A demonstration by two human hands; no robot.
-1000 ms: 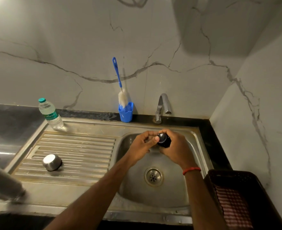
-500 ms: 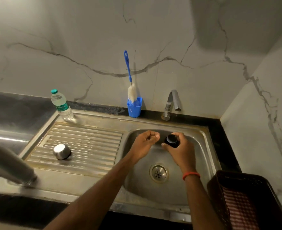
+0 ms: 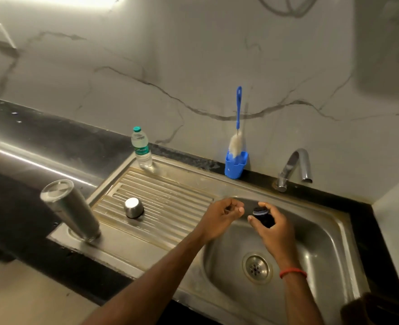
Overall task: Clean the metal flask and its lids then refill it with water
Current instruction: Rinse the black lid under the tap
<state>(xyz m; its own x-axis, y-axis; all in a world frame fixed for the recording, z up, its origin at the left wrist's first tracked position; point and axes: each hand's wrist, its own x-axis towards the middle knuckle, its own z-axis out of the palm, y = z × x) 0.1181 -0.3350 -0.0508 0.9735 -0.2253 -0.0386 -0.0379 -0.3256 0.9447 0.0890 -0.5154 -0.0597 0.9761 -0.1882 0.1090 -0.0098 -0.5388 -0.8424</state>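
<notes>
Watching my feed, I see the right hand (image 3: 272,228) gripping one black lid (image 3: 261,215), fingers and thumb curled round it, above the far side of the sink (image 3: 329,231), just right of frame centre. The left hand (image 3: 222,219) is just beside it but apart, with its fingers curled in and nothing visible in them.

A second lid, the steel lid (image 3: 134,207), sits dome-up on the ribbed drainboard (image 3: 170,202), left of centre. The one flask (image 3: 70,211) stands further left on the drainboard's near corner, well apart from both hands.

I count one drain (image 3: 257,268) at lower right, under the right wrist, which wears one red band (image 3: 292,272). Along the wall I make out one tap (image 3: 294,168) at right, one brush (image 3: 237,127) upright in one blue holder (image 3: 236,165), and one bottle (image 3: 141,147) at the drainboard's far corner. One dark basket (image 3: 381,310) fills the lower right corner.
</notes>
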